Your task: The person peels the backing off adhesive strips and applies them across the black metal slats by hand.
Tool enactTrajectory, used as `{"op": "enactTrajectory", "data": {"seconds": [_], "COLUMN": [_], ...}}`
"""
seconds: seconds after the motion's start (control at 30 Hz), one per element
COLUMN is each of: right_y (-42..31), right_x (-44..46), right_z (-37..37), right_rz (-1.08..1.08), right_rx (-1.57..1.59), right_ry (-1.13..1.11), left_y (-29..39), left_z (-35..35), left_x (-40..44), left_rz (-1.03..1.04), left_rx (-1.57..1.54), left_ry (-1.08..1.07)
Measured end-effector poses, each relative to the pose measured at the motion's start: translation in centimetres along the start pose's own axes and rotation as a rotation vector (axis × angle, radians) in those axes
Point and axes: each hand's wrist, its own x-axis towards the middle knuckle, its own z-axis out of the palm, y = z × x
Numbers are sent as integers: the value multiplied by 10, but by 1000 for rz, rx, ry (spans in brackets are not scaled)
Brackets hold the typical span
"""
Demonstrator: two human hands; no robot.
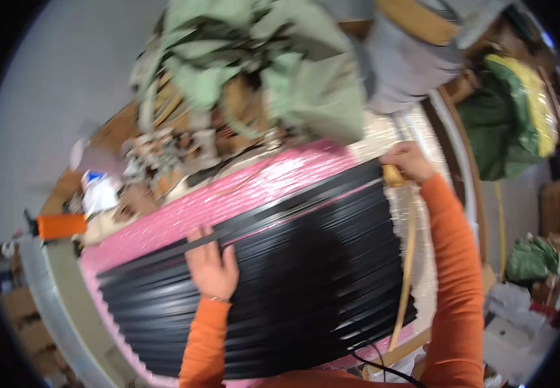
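Note:
Long black slats (273,310) lie side by side in a wide, slightly slanted stack. My left hand (212,268) rests with fingers stretched out at a single black strip (260,223) near the stack's far edge; whether the fingers pass over or under it, I cannot tell. At the right end of the slats, my right hand (411,161) is closed on a yellowish tape roll (393,175), partly hidden by the fingers. A tan tape-like strip (407,265) hangs down beside the slat ends. Pink bubble wrap (228,200) spreads beneath the slats.
Behind the wrap sits a pale green bag (318,84), with cluttered small parts (157,155) to its left. A grey bucket (415,58) stands at the back right. An orange-handled tool (61,226) lies far left. A black cable (386,367) runs near my body.

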Motion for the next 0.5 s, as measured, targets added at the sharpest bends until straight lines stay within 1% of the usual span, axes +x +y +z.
{"op": "enactTrajectory", "data": {"seconds": [0.07,0.2,0.3,0.33,0.5], "right_y": [-1,3,11,12,24], "right_x": [-1,-1,5,6,10], "right_z": [0,-4,-5,-6,-13], "right_rz": [13,-11,4,13,8], "right_rx": [33,76,73,65,58], "right_ry": [-33,-81,-56,-54,-52], "left_y": [2,-1,3,1,4], "left_z": [-4,-4,1,4,5], "left_x": [0,-2,-8,-9,-7], "left_rz": [23,-14,-63,-24,-60], "left_rx": [-33,0,-130,-98,-102], "left_ry": [118,151,278,283,248]}}
